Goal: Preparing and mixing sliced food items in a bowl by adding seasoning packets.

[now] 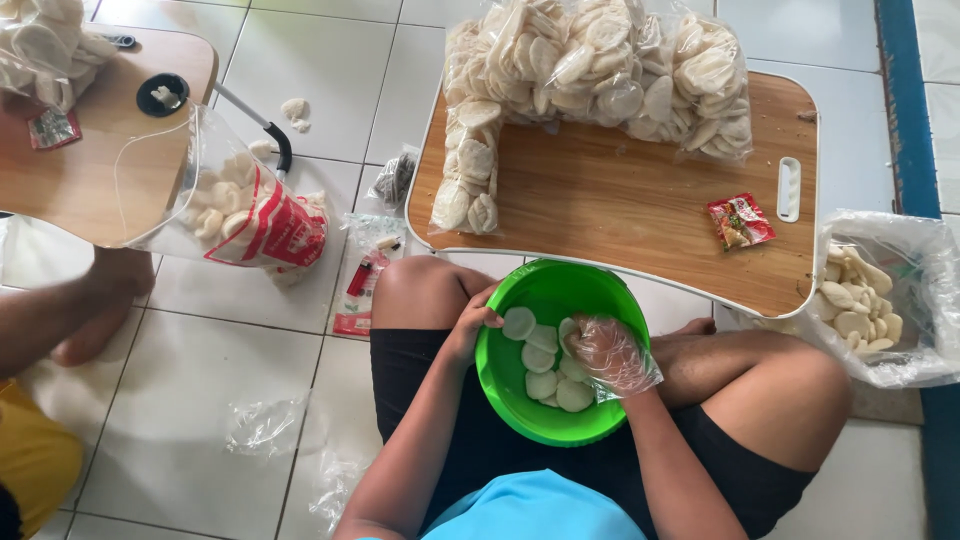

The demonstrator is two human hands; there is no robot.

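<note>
A green plastic bowl rests in my lap and holds several pale round crackers. My left hand grips the bowl's left rim. Inside the bowl, my right hand, covered by a clear plastic glove, closes on a few crackers. Just beyond the bowl stands a low wooden lap table carrying a large clear bag of crackers and a small red seasoning sachet.
A clear bag of crackers lies on the floor at right. At left, another person's leg sits under a second wooden table, beside a printed bag of crackers. Empty plastic bags and sachets litter the white tiles.
</note>
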